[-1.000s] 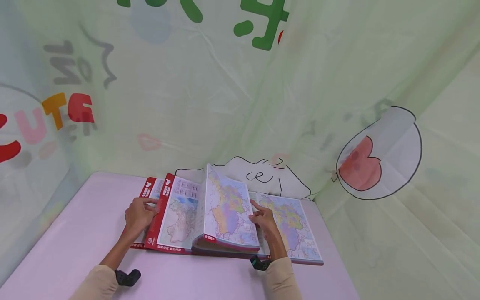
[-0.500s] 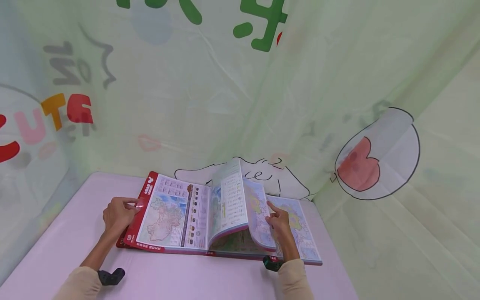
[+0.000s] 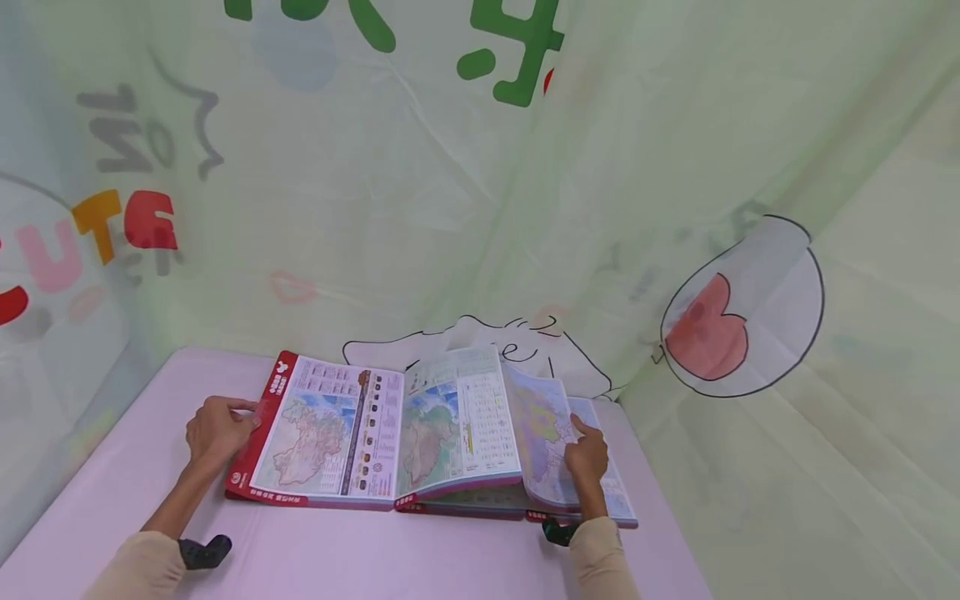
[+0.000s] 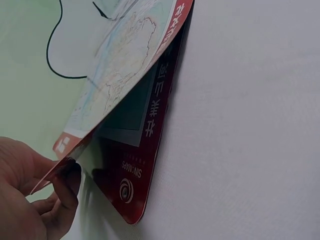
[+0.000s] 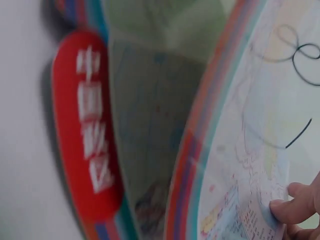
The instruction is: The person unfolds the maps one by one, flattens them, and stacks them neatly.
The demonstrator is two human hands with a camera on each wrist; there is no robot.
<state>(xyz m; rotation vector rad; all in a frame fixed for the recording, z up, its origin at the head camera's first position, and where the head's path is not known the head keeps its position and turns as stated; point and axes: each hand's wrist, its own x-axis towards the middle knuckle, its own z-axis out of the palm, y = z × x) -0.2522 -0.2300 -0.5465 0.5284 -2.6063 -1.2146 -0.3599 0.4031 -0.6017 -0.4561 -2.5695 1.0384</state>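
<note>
A folding map [image 3: 315, 442] with glossy red edging lies partly spread across the table, its printed panels stacked in steps from left to right. At its left side, my left hand [image 3: 221, 429] pinches the red edge. The left wrist view shows this panel [image 4: 125, 75] tilted up above a dark red panel [image 4: 132, 185] marked SINOMAPS. A middle panel [image 3: 431, 425] leans over, its right edge raised. On the right, my right hand [image 3: 587, 452] grips the edge of a curved, lifted panel [image 3: 543, 433]. A red tab [image 5: 87, 130] with white characters sits below it in the right wrist view.
The map rests on a pale pink table [image 3: 337, 554]. Behind it hangs a light green curtain [image 3: 360, 208] with printed letters and drawings, close to the table's back edge. Each wrist carries a small black device, such as the left one [image 3: 206, 552].
My left hand has moved left, drawing the red-edged panel outward and over the one beneath. My right hand has shifted right. The middle panel has swung rightward and now lies lower, showing more print.
</note>
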